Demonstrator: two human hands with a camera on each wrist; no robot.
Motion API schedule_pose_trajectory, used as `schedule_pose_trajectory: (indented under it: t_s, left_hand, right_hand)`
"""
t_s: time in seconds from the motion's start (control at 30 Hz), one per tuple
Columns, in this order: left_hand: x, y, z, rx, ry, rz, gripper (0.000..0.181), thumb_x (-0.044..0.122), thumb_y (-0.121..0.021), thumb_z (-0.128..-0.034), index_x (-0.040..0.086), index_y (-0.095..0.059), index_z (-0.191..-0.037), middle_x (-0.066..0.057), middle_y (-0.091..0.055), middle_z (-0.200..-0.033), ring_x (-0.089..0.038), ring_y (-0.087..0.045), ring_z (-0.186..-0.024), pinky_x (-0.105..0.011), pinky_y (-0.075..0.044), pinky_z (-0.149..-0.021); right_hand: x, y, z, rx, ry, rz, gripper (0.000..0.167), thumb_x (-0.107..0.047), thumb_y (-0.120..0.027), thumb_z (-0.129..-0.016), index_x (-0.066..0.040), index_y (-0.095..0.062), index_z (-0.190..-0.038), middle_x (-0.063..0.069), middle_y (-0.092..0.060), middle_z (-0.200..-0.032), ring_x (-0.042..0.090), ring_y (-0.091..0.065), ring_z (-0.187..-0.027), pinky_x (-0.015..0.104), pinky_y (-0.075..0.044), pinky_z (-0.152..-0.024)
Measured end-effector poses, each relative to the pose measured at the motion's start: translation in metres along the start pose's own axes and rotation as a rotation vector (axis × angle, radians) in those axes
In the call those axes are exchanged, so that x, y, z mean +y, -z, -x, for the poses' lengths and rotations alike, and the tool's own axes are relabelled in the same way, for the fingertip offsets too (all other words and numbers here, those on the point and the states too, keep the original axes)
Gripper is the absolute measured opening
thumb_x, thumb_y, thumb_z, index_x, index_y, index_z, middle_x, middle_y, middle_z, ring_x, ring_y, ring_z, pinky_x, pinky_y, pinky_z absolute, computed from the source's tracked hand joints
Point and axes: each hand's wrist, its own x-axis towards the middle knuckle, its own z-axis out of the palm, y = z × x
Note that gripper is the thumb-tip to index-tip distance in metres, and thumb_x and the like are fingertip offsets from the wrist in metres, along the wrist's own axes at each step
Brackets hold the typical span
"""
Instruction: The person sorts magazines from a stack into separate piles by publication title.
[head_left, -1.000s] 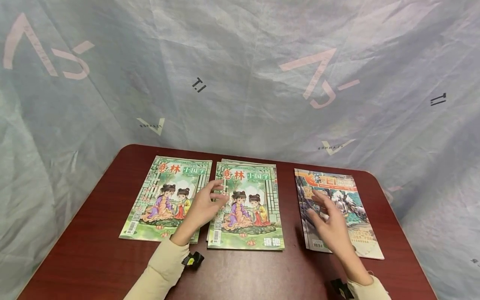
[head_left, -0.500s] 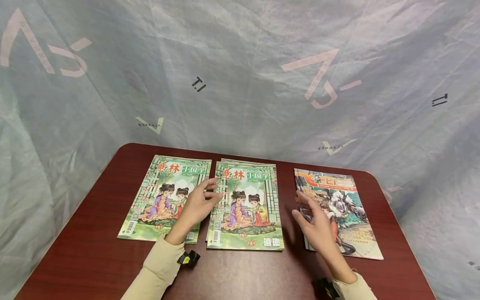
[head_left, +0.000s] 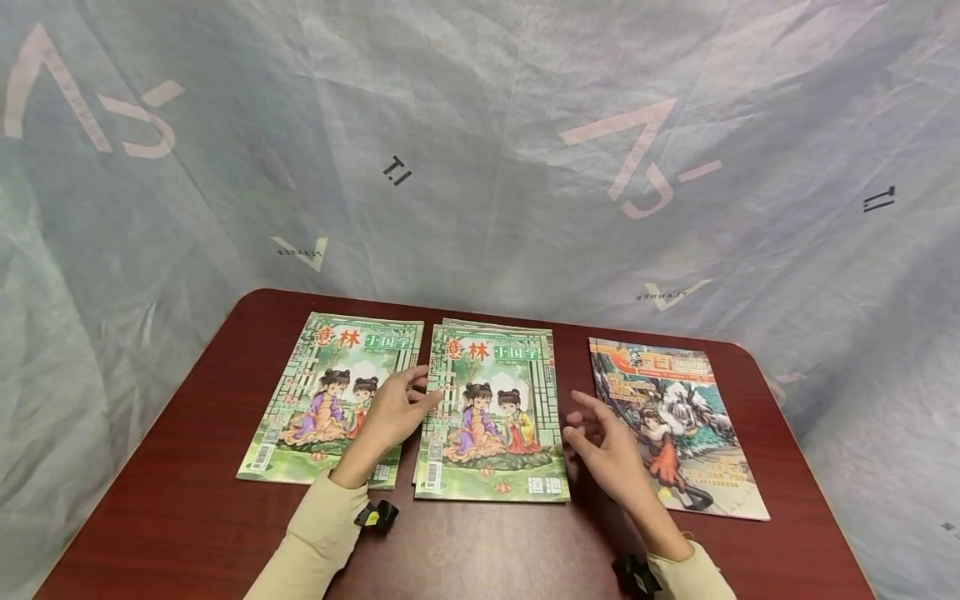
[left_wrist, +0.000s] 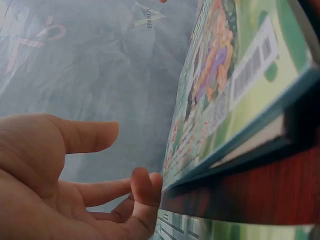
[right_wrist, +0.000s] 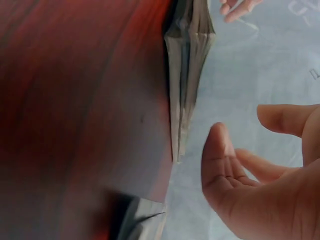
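Observation:
Two green magazines with matching covers show in the head view: one at the left [head_left: 337, 400], the other on top of a slightly uneven middle stack [head_left: 495, 417]. My left hand [head_left: 393, 408] is at the stack's left edge, thumb and fingers apart; in the left wrist view the fingers of this hand [left_wrist: 80, 185] are beside the stack's edge [left_wrist: 250, 150], and contact is unclear. My right hand [head_left: 611, 454] hovers just right of the stack, fingers loosely bent and holding nothing. To its right lies a magazine with an orange title [head_left: 682, 425].
The dark red table [head_left: 465, 550] has a rounded far edge. A grey printed fabric sheet [head_left: 450, 208] hangs right behind it and along both sides. Narrow strips of table separate the left magazine, the middle stack and the right magazine.
My right hand has moved left, from over the orange-titled magazine to beside the middle stack. My left hand has shifted slightly left and down. The magazines lie where they were.

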Motion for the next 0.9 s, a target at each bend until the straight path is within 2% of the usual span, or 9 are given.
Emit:
schedule_pose_trajectory:
  t_s: [0.1,0.27,0.4,0.63,0.77,0.9]
  left_hand:
    - [-0.001,0.000,0.000,0.004,0.007,-0.031,0.060,0.013,-0.072,-0.1088,-0.013,-0.051,-0.158,-0.031,-0.064,-0.140,-0.040,-0.068,-0.113,-0.052,-0.060,-0.091]
    - [-0.006,0.000,-0.002,-0.002,0.008,-0.070,0.058,0.013,-0.071,-0.1093,-0.017,-0.052,-0.155,-0.030,-0.063,-0.133,-0.035,-0.067,-0.105,-0.049,-0.059,-0.087]
    - [-0.009,0.000,-0.003,-0.023,0.019,-0.112,0.059,0.015,-0.071,-0.1100,-0.018,-0.052,-0.155,-0.030,-0.064,-0.132,-0.033,-0.069,-0.102,-0.048,-0.059,-0.085]
    - [-0.011,-0.002,-0.003,-0.076,0.005,-0.188,0.059,0.018,-0.070,-0.1100,-0.017,-0.052,-0.155,-0.029,-0.065,-0.131,-0.033,-0.070,-0.101,-0.052,-0.059,-0.090]
    - [-0.011,-0.004,-0.002,-0.062,-0.008,-0.213,0.058,0.019,-0.071,-0.1095,-0.016,-0.054,-0.153,-0.027,-0.065,-0.128,-0.033,-0.069,-0.101,-0.054,-0.058,-0.091]
    - [-0.011,-0.004,-0.001,-0.034,-0.012,-0.197,0.056,0.016,-0.071,-0.1085,-0.015,-0.056,-0.153,-0.026,-0.066,-0.126,-0.033,-0.071,-0.101,-0.053,-0.060,-0.090]
  right_hand:
    - [0.002,-0.001,0.000,-0.037,-0.059,0.011,0.057,0.002,-0.074,-0.104,0.003,-0.055,-0.159,0.018,-0.071,-0.118,0.017,-0.068,-0.092,0.026,-0.057,-0.078]
    - [0.005,-0.001,-0.001,-0.090,-0.120,-0.015,0.059,0.000,-0.075,-0.104,0.005,-0.053,-0.159,0.016,-0.068,-0.114,0.023,-0.072,-0.087,0.030,-0.061,-0.070]
    - [0.007,-0.001,-0.001,-0.142,-0.139,-0.029,0.063,-0.001,-0.076,-0.104,0.010,-0.050,-0.160,0.016,-0.068,-0.110,0.023,-0.070,-0.082,0.033,-0.062,-0.066]
    - [0.009,0.000,-0.003,-0.199,-0.163,-0.005,0.068,-0.003,-0.078,-0.102,0.015,-0.046,-0.160,0.015,-0.067,-0.108,0.020,-0.066,-0.077,0.031,-0.059,-0.063]
    - [0.010,-0.001,-0.004,-0.207,-0.172,0.006,0.067,-0.003,-0.078,-0.102,0.017,-0.047,-0.158,0.016,-0.068,-0.108,0.019,-0.067,-0.075,0.029,-0.057,-0.062]
    - [0.010,-0.001,-0.003,-0.214,-0.180,0.020,0.066,-0.005,-0.078,-0.102,0.018,-0.049,-0.156,0.015,-0.069,-0.109,0.019,-0.068,-0.077,0.028,-0.057,-0.062]
